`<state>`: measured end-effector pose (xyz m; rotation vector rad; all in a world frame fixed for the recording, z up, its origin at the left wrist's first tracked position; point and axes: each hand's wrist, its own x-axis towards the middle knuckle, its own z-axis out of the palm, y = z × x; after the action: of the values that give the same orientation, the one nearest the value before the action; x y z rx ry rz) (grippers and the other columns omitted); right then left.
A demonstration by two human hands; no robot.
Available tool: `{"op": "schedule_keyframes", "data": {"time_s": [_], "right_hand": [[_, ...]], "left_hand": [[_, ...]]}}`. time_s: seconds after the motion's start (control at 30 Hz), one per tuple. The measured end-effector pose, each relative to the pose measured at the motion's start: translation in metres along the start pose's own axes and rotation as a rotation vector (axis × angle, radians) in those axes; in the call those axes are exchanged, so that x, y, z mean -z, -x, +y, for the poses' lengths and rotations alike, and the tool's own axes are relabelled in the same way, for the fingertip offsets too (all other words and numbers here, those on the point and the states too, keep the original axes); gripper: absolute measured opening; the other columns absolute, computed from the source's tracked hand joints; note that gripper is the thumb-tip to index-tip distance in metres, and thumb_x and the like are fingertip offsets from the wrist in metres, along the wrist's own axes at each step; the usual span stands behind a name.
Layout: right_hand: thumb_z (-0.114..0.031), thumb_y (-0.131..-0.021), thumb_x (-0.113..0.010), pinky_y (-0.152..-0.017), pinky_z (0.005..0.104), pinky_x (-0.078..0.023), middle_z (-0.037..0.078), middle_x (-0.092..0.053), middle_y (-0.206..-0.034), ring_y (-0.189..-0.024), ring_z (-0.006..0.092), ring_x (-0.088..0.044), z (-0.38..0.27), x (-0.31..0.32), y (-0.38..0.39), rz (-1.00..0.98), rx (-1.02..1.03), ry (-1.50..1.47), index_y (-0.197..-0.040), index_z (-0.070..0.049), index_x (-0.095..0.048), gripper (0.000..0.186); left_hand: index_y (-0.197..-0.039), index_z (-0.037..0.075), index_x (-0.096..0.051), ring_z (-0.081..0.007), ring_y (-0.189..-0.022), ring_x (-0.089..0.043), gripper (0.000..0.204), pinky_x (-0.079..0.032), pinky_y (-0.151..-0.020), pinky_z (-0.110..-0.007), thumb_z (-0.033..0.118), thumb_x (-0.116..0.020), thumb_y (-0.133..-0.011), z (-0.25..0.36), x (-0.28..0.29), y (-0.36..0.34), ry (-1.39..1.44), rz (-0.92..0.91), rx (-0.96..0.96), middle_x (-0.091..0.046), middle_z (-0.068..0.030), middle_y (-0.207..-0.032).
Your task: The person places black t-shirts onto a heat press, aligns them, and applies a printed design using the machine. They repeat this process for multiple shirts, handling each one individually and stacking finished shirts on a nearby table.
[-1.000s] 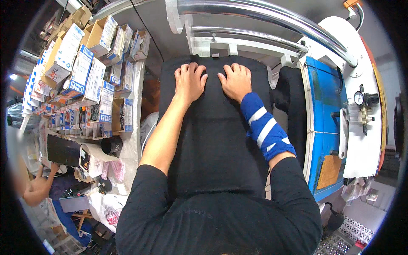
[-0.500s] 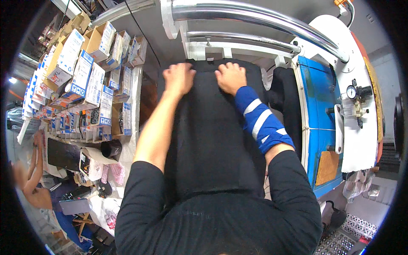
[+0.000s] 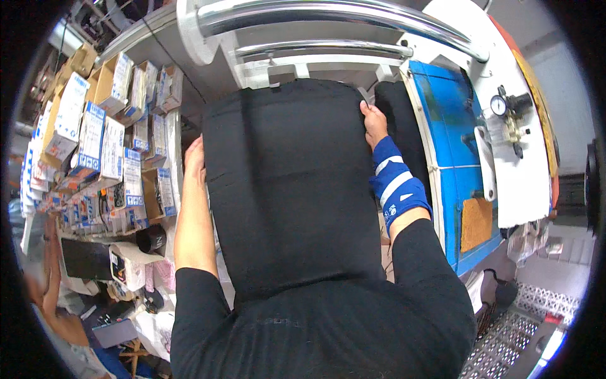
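A wide black cloth panel spreads in front of me, with a slight crease down its left part. My left hand is at the panel's left edge, fingers closed round it and partly hidden. My right hand grips the upper right edge, thumb on top. My right forearm wears a blue wrap with white stripes. A second dark cloth pad lies to the right, beside the blue machine part.
Stacked cardboard boxes line the left. Chrome rollers span the back. A blue machine with a gauge stands at right. At lower left are a dark screen, clutter and a co-worker's arm.
My hands have moved from lying on top of the cloth out to its side edges, which they now grip. The panel's left edge has shifted leftward in view.
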<state>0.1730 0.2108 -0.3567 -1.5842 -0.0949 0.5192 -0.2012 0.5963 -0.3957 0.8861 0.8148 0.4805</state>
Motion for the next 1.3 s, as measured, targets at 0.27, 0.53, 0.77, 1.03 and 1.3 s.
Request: {"op": "schedule_keyframes", "data": {"time_s": [0.27,0.53,0.77,1.03,1.3], "right_hand": [[-0.039,-0.091,-0.074,-0.075,0.0417,-0.053,0.02,-0.073,-0.087,-0.081,0.033,-0.071,-0.008,-0.015,0.011,0.317,0.408,0.633,-0.092,0.0,-0.074,0.039],[-0.039,-0.092,-0.073,-0.075,0.0418,-0.053,0.019,-0.074,-0.09,-0.082,0.0339,-0.071,-0.016,-0.003,0.008,0.44,0.436,0.649,-0.094,-0.001,-0.073,0.037],[-0.046,-0.089,-0.073,-0.081,0.0439,-0.054,0.018,-0.075,-0.089,-0.087,0.0366,-0.072,-0.011,-0.003,0.006,0.329,0.398,0.86,-0.088,-0.004,-0.076,0.042],[-0.04,-0.099,-0.064,-0.08,0.044,-0.054,0.013,-0.074,-0.093,-0.083,0.0339,-0.07,-0.001,0.054,0.124,0.251,0.309,0.722,-0.108,-0.002,-0.068,0.039],[-0.035,-0.104,-0.06,-0.093,0.0348,-0.053,0.011,-0.072,-0.114,-0.103,0.0215,-0.069,0.044,0.135,0.389,-0.071,-0.469,-0.14,-0.119,0.001,-0.065,0.039]], "left_hand": [[-0.104,0.0,-0.069,-0.0389,-0.097,-0.067,0.033,-0.051,-0.088,-0.044,0.032,-0.059,-0.1,0.042,-0.018,0.036,-1.123,0.411,-0.527,-0.071,-0.0213,-0.099],[-0.098,0.002,-0.069,-0.0416,-0.085,-0.069,0.025,-0.052,-0.074,-0.046,0.027,-0.066,-0.097,0.044,-0.03,0.039,-1.046,0.484,-0.752,-0.071,-0.0224,-0.09],[-0.105,0.004,-0.073,-0.036,-0.089,-0.073,0.029,-0.054,-0.076,-0.042,0.031,-0.07,-0.094,0.041,-0.03,0.031,-1.045,0.409,-0.49,-0.073,-0.0212,-0.095],[-0.128,-0.001,-0.064,-0.0325,-0.12,-0.064,0.046,-0.049,-0.101,-0.039,0.036,-0.061,-0.1,0.021,0.003,0.141,-1.009,0.206,-0.413,-0.067,-0.0213,-0.128],[-0.12,0.002,-0.065,-0.0154,-0.095,-0.068,0.032,-0.053,-0.084,-0.031,0.027,-0.067,-0.1,-0.069,0.07,0.386,-0.243,0.032,0.276,-0.072,-0.0057,-0.108]]}}
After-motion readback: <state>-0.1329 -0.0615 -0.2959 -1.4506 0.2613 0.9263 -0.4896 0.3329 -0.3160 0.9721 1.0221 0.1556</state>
